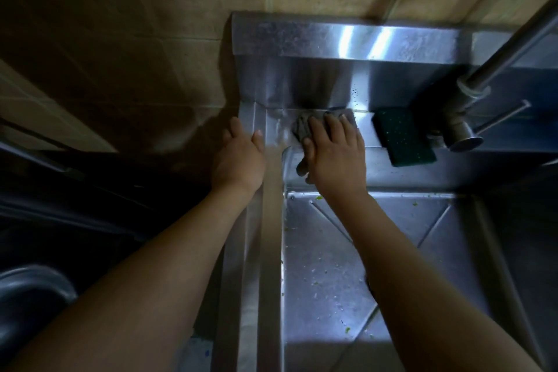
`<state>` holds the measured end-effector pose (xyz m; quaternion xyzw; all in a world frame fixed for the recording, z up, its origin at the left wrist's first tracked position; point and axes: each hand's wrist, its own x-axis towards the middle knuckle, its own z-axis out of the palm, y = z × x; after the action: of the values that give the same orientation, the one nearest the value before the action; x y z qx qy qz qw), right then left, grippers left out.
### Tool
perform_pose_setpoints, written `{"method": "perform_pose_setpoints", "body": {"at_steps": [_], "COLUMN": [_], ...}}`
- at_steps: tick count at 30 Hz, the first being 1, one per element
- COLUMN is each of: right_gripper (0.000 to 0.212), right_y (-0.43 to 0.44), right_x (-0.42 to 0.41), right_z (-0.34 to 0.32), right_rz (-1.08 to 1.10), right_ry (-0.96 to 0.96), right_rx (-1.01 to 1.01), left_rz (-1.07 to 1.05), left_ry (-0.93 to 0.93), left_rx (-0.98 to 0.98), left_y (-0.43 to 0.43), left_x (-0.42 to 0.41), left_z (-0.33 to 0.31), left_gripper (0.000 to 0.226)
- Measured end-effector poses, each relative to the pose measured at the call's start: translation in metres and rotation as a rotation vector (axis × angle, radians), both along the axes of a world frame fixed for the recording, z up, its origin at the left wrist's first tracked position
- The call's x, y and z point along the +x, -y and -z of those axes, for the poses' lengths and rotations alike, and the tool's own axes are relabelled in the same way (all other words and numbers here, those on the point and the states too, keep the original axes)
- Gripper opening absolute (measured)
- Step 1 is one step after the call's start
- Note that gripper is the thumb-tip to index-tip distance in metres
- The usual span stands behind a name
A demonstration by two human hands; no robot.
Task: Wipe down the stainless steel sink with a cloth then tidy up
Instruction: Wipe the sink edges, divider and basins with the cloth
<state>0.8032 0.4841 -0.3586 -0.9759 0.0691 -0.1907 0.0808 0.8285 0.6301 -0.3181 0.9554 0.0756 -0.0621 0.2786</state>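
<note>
- A gray cloth point(302, 128) lies bunched on the back ledge of a stainless steel sink point(271, 220), at the ledge's left corner, with one fold hanging over the basin edge.
- The person's right hand point(335, 154) presses it flat, fingers straight and spread on top and the thumb against the hanging fold; the forearm reaches in from 5 o'clock.
- The left hand point(240, 157), at 9 o'clock from the cloth, rests relaxed on the sink's left rim, thumb lying along the top.
- A green sponge point(404, 136) sits on the same ledge at 3 o'clock from the cloth, beside the faucet point(459, 127) base.
- Green scraps point(318, 198) and pale specks dot the basin floor.
- A steel backsplash point(332, 39) meets a beige tiled wall point(151, 24) at 12 o'clock; the room is dim.
</note>
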Motion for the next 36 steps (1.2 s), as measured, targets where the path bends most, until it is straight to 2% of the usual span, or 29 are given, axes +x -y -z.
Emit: {"method": "perform_pose_setpoints", "body": {"at_steps": [5, 8, 11, 15, 18, 21, 23, 25, 28, 31, 36], "right_gripper": [0.056, 0.049, 0.043, 0.041, 0.035, 0.033, 0.034, 0.03, 0.03, 0.029, 0.029], "right_y": [0.009, -0.005, -0.026, -0.038, -0.031, -0.03, -0.037, -0.045, -0.056, -0.066, -0.08], "right_x": [0.0, -0.006, -0.004, 0.008, 0.008, 0.007, 0.006, 0.008, 0.021, 0.041, 0.051], "right_z": [-0.003, -0.002, 0.0, -0.004, -0.003, -0.009, -0.017, -0.027, -0.045, -0.052, -0.036], "right_rz": [0.09, 0.123, 0.042, -0.069, -0.124, -0.13, -0.016, 0.096, 0.199, 0.244, 0.21], "right_ry": [-0.059, 0.004, 0.037, 0.029, 0.12, 0.183, 0.254, 0.398, 0.569, 0.644, 0.48], "right_rx": [0.065, 0.046, -0.009, 0.095, 0.122, 0.355, 0.637, 0.802, 0.887, 0.98, 0.892], "left_rz": [-0.013, -0.007, -0.013, -0.012, -0.019, -0.018, -0.009, -0.001, 0.027, 0.047, 0.017], "left_ry": [-0.008, -0.004, 0.0, 0.012, 0.012, 0.027, 0.02, 0.021, 0.037, 0.043, 0.016], "left_rx": [-0.013, 0.018, 0.042, 0.039, 0.031, 0.025, 0.024, 0.027, 0.048, 0.044, 0.045], "left_y": [0.001, 0.003, 0.004, 0.005, 0.004, 0.003, 0.003, 0.002, 0.001, -0.001, 0.001], "left_x": [0.0, -0.001, -0.002, -0.002, -0.001, -0.001, 0.0, 0.0, 0.001, 0.0, 0.0], "left_z": [0.0, -0.002, -0.002, -0.003, 0.001, 0.003, 0.003, 0.001, 0.001, 0.002, -0.002], "left_gripper": [0.049, 0.051, 0.054, 0.052, 0.051, 0.049, 0.049, 0.049, 0.049, 0.047, 0.051]}}
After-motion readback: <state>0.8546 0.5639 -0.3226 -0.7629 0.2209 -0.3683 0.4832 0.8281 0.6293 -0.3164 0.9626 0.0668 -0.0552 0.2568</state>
